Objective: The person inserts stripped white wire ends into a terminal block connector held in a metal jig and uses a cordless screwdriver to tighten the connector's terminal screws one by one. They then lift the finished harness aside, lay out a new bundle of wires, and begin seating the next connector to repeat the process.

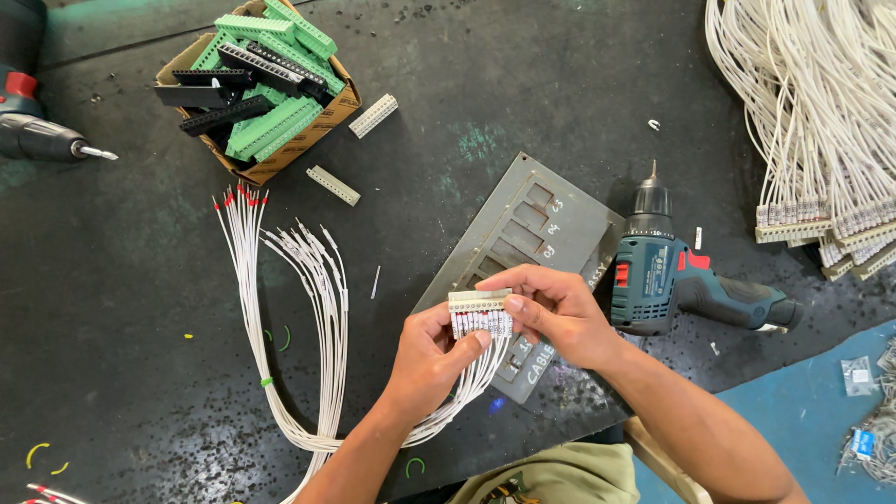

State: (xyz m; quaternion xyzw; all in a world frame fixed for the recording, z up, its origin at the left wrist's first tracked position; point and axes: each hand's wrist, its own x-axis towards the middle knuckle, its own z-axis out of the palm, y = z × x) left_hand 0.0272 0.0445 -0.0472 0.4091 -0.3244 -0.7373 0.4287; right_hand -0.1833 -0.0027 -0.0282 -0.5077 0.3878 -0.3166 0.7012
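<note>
White wires (322,308), green connectors (280,126), teal drill (667,275), dark tabletop (140,280).

We see our two bare forearms reaching up from the lower edge, with no sleeves, gloves, watch or rings on them. Our left hand (431,359) and right hand (558,313) show short, plain nails and uncovered fingers. Below them lies a patch of our olive-green cloth garment (560,476), bearing a small dark and yellow printed motif near its lower edge.

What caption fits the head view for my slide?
Both hands, left hand and right hand, hold a beige terminal block with white wires.
</note>
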